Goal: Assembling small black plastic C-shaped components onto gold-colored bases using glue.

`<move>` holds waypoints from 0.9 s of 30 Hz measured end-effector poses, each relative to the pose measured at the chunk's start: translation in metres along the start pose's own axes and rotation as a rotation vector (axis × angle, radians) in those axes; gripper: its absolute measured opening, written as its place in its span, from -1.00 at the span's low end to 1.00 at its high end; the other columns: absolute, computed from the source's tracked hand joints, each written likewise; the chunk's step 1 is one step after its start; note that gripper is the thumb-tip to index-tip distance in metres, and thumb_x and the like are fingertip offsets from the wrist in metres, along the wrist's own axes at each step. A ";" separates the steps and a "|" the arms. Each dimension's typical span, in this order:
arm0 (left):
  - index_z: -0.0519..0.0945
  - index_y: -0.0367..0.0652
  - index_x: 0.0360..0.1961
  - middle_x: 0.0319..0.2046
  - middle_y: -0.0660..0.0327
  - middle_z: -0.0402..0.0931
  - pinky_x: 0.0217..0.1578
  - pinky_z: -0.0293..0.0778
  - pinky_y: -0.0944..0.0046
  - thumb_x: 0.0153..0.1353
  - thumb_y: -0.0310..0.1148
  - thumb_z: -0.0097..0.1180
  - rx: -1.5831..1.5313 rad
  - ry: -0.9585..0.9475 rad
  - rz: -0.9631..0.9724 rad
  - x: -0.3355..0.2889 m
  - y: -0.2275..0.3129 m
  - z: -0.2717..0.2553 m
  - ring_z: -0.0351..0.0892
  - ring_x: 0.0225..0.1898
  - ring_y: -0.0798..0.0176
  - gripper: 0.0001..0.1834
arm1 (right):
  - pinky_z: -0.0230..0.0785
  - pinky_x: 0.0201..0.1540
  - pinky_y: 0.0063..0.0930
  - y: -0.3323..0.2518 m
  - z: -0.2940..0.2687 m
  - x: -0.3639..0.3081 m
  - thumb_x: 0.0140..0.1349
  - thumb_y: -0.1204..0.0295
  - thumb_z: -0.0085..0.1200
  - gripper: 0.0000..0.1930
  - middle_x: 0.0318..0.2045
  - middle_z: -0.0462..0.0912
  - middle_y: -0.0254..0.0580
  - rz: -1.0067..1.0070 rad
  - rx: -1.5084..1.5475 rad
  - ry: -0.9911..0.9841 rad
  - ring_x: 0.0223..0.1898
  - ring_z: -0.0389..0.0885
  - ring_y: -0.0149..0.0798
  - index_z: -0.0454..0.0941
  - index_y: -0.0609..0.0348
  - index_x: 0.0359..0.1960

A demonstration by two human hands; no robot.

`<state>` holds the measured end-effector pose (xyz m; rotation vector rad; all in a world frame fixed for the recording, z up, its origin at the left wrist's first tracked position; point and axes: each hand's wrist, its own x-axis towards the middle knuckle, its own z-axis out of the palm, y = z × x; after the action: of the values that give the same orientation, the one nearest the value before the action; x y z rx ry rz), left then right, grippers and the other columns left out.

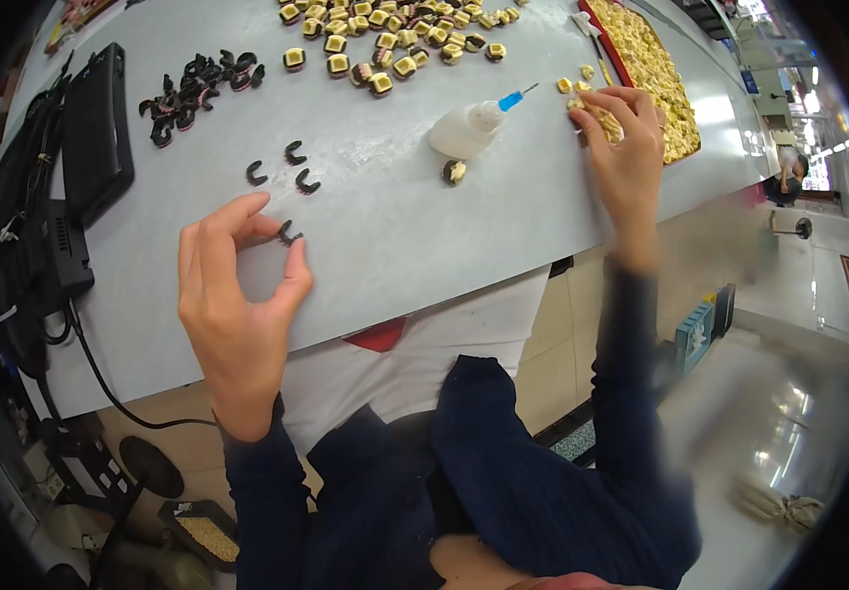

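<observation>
My left hand [238, 280] pinches a small black C-shaped piece [289, 234] between thumb and fingertips, at the table's near left. Beyond it lie several loose black C-shaped pieces [307, 182]. On the right, my right hand [626, 138] has thumb and index fingertip closed on a small yellow piece [574, 103]; the fingers partly hide it. More small yellow pieces [564, 86] lie around those fingertips. Between my hands stands a translucent squeeze bottle [459, 135] with a blue needle tip, tilted in view. A black-and-yellow joined piece [454, 172] sits at its base.
A red-rimmed tray [606, 44] full of yellow pieces lies at the far right beside a brush-like tool [587, 28]. Many black-and-yellow pieces [385, 44] are spread at the back. A heap of black pieces [193, 88], a black box [98, 128] and cables line the left.
</observation>
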<state>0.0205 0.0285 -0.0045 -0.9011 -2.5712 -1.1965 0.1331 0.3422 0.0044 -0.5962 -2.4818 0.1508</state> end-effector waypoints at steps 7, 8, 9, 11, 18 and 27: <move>0.47 -0.17 -0.09 -0.38 0.21 0.59 -0.22 0.46 0.30 -0.20 -0.64 0.35 -0.250 0.066 -0.022 -0.010 0.000 -0.003 0.54 -0.32 0.24 -0.44 | 0.42 -0.12 -0.51 -0.004 0.003 -0.001 0.13 0.55 0.23 -0.80 -0.21 0.63 -0.20 -0.086 0.268 0.026 -0.23 0.58 -0.32 0.57 0.23 -0.20; 0.45 -0.18 -0.08 -0.37 0.20 0.60 -0.21 0.47 0.32 -0.21 -0.63 0.36 -0.344 0.071 -0.021 -0.013 0.003 -0.001 0.54 -0.32 0.25 -0.42 | 0.44 -0.13 -0.53 -0.010 -0.003 -0.006 0.11 0.60 0.22 -0.79 -0.19 0.63 -0.18 0.055 0.539 -0.032 -0.22 0.60 -0.32 0.55 0.28 -0.20; 0.45 -0.18 -0.08 -0.37 0.20 0.60 -0.21 0.47 0.32 -0.21 -0.63 0.36 -0.337 0.071 -0.026 -0.017 0.003 0.005 0.54 -0.32 0.25 -0.42 | 0.46 -0.15 -0.54 -0.017 -0.008 -0.014 0.09 0.65 0.22 -0.77 -0.16 0.63 -0.17 0.200 0.800 -0.095 -0.21 0.62 -0.31 0.52 0.32 -0.20; 0.43 -0.18 -0.08 -0.38 0.20 0.61 -0.22 0.47 0.32 -0.22 -0.63 0.39 -0.540 0.062 0.037 -0.021 0.011 0.010 0.55 -0.31 0.25 -0.40 | 0.50 -0.16 -0.46 -0.038 -0.015 -0.031 0.05 0.77 0.17 -0.74 -0.22 0.58 -0.08 0.220 1.085 -0.209 -0.19 0.60 -0.27 0.46 0.36 -0.21; 0.42 -0.20 -0.10 -0.42 0.20 0.62 -0.26 0.48 0.31 -0.21 -0.59 0.42 -0.741 0.048 0.239 -0.015 0.021 0.029 0.54 -0.32 0.22 -0.41 | 0.57 -0.17 -0.41 -0.092 -0.010 -0.066 -0.03 0.86 0.15 -0.73 -0.26 0.53 0.00 0.285 1.621 -0.505 -0.23 0.59 -0.21 0.53 0.41 -0.25; 0.46 -0.20 -0.12 -0.41 0.21 0.62 -0.30 0.48 0.31 -0.22 -0.60 0.42 -0.694 0.106 0.273 -0.017 0.017 0.037 0.54 -0.33 0.20 -0.43 | 0.49 -0.32 -0.53 -0.109 -0.002 -0.068 0.08 0.55 0.23 -0.79 -0.23 0.55 -0.01 0.331 1.439 -0.493 -0.36 0.59 -0.30 0.54 0.26 -0.23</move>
<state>0.0476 0.0572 -0.0247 -1.2098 -1.8635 -2.0095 0.1421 0.2141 -0.0029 -0.2836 -1.9004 2.1331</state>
